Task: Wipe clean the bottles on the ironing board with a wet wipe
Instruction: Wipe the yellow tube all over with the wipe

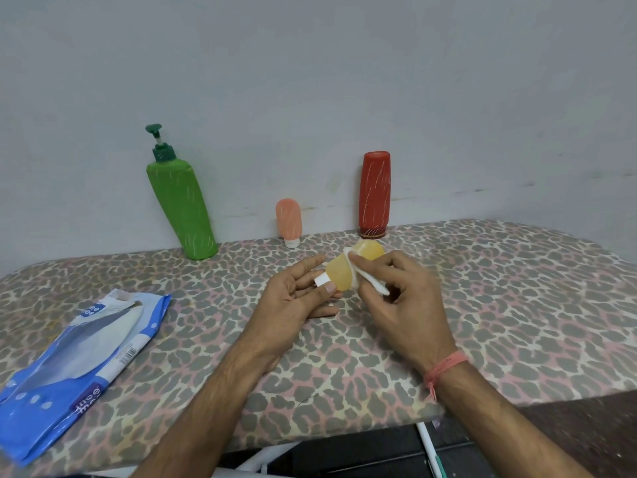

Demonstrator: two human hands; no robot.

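Note:
A small yellow bottle [341, 276] with a white cap is held above the middle of the ironing board [499, 305]. My left hand [296, 298] pinches its cap end between thumb and fingers. My right hand [403, 298] grips a white wet wipe [365, 276] wrapped around the bottle's body. Against the wall stand a green pump bottle [182, 208], a small peach bottle [289, 219] resting on its white cap, and a red bottle [375, 194]. All three show white streaks.
A blue and white wet-wipe pack [76, 367] lies on the board at the left, near the front edge. A grey wall rises right behind the bottles. White board legs [427, 446] and dark floor show below the front edge.

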